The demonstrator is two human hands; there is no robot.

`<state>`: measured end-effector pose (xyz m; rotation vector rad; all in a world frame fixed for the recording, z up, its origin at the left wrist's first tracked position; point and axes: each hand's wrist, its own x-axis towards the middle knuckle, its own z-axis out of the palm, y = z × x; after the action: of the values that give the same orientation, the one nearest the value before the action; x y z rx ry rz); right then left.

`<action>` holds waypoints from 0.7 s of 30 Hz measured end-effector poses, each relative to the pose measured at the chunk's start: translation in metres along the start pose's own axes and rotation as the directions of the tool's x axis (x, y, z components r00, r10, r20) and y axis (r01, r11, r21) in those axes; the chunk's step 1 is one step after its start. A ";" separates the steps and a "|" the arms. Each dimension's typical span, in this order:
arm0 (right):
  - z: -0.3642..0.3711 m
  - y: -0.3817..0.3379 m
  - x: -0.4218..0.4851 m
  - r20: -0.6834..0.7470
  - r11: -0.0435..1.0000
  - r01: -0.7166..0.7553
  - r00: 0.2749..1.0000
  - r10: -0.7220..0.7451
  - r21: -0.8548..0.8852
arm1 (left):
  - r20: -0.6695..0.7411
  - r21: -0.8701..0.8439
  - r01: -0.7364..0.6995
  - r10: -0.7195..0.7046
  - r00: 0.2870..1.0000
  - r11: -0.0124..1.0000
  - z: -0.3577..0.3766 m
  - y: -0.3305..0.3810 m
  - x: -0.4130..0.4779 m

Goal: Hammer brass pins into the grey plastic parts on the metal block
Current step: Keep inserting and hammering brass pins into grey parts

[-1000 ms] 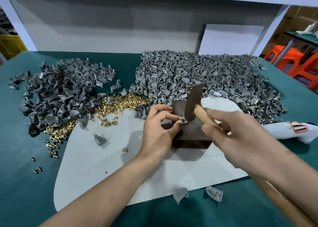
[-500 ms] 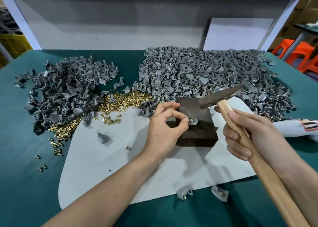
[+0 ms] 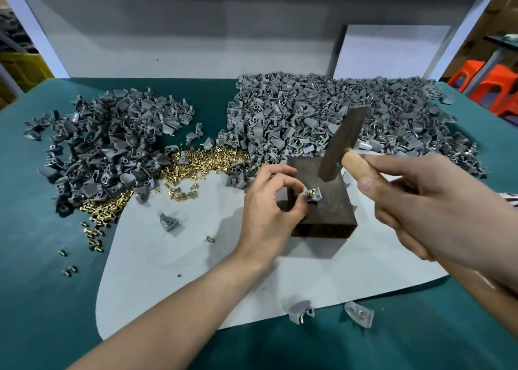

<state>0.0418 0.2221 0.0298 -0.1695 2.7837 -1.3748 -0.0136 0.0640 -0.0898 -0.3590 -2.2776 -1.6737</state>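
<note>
Currently left hand (image 3: 269, 201) pinches grey plastic part (image 3: 314, 196) on the metal block (image 3: 328, 212), right hand (image 3: 426, 210) clamped round the hammer (image 3: 343, 142), head just above the block; block sits on pale sheet (image 3: 168, 271) over teal bench (image 3: 42, 299), orange stools (image 3: 487, 86) behind right.

left hand (image 3: 269, 201) pinching grey plastic part (image 3: 313, 195) with brass pin (image 3: 312, 191) on metal block (image 3: 322, 198) | right hand (image 3: 437, 204) gripping hammer (image 3: 343, 142) raised above block
</note>
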 end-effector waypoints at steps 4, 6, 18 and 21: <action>0.008 -0.002 -0.003 -0.027 0.978 0.044 0.998 -0.051 -0.205 | -0.004 0.011 0.000 0.000 1.000 1.000 0.000 0.000 0.000; 0.011 -0.003 -0.004 -0.053 0.962 0.059 0.996 -0.075 -0.266 | -0.018 0.033 -0.039 0.040 0.999 0.999 0.000 0.001 0.000; 0.026 0.002 -0.004 -0.072 0.917 0.044 0.994 -0.079 -0.396 | -0.038 0.043 -0.154 0.155 0.987 0.987 0.004 -0.005 -0.002; 0.027 0.003 -0.004 -0.124 0.915 0.086 0.981 -0.146 -0.394 | -0.045 0.058 -0.174 0.177 0.983 0.983 0.004 -0.005 -0.001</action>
<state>0.0478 0.2031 0.0106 -0.2529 3.1952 -0.8652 -0.0148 0.0665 -0.0961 -0.4857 -2.1810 -1.5149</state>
